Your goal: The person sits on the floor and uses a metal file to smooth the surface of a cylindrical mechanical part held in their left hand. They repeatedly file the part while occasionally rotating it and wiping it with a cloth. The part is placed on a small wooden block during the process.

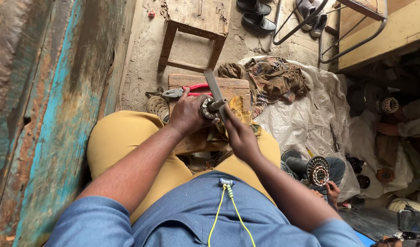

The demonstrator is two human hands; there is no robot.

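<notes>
Left arm: bare from the rolled blue sleeve, reaching forward over the left thigh toward the wooden board (205, 84).
Left hand (188, 113): at the near edge of the wooden board, knuckles up, fingers curled tight round a round metal part with a shaft.
Right arm: bare forearm, angled forward and inward from the right side, crossing above the right thigh.
Right hand (241, 137): just short of the wooden board, right of the left hand, closed on a flat metal file that points up across the board.
Legs: knees bent, spread to either side below the wooden board.
</notes>
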